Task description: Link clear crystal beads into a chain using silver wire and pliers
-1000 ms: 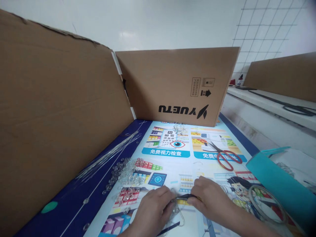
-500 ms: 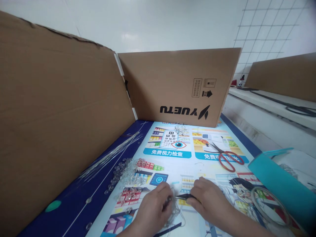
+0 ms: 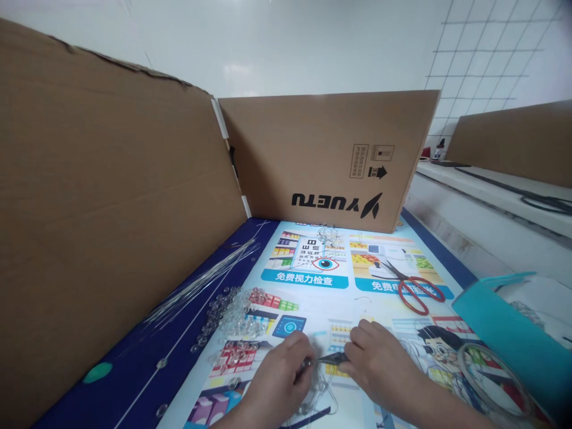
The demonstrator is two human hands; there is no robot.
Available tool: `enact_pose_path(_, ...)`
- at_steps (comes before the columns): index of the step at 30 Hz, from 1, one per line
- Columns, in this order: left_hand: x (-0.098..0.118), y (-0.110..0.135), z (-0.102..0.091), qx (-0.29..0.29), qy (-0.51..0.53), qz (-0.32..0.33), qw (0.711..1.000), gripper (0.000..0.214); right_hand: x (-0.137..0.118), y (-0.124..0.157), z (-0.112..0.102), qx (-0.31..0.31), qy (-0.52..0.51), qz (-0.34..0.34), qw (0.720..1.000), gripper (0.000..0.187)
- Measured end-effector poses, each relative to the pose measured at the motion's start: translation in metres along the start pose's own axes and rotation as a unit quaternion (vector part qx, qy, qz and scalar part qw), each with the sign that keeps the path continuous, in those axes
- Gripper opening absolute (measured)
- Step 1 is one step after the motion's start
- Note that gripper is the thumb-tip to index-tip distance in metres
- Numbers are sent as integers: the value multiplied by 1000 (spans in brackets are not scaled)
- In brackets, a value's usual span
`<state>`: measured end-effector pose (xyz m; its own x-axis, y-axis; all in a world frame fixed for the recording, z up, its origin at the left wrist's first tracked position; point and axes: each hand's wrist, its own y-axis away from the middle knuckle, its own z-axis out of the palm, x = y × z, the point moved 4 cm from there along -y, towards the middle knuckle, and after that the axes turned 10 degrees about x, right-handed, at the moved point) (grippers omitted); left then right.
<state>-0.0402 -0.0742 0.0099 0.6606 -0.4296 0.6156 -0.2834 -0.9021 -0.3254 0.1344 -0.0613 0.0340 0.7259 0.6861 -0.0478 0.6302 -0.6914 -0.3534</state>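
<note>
My left hand (image 3: 279,381) is closed in a pinch on a small clear bead piece strung on thin wire (image 3: 315,387), low in the middle of the view. Facing it, my right hand (image 3: 379,366) is closed on a dark slim tool (image 3: 333,358) whose tip points left at the bead piece. Both hands rest on a colourful printed mat (image 3: 313,298). A heap of loose clear beads (image 3: 236,316) lies just left of my left hand.
Cardboard walls stand at the left (image 3: 111,208) and back (image 3: 330,161). A bundle of thin wires (image 3: 201,283) lies along the left wall. Red-handled scissors (image 3: 413,286) lie at the right. A teal box (image 3: 509,333) and a clear ring (image 3: 491,375) sit far right.
The view has tilted slightly. My hands stay together on the bead piece, with the left fingers shifted a little closer to the tool tip.
</note>
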Motion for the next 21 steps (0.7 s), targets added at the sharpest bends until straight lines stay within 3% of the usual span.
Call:
enact_pose_path(6, 0, 2, 1, -5, -5, 5, 1000, 17, -4, 1, -3, -9, 1, -19, 1000, 17)
enact_pose_path(14, 0, 0, 0, -1, -10, 3, 1000, 19, 7, 3, 4, -49, -86, 45, 994, 26)
enact_pose_path(21, 0, 2, -8, 23, 71, -4, 997, 20, 10, 1, 0, -58, -120, 80, 988, 28)
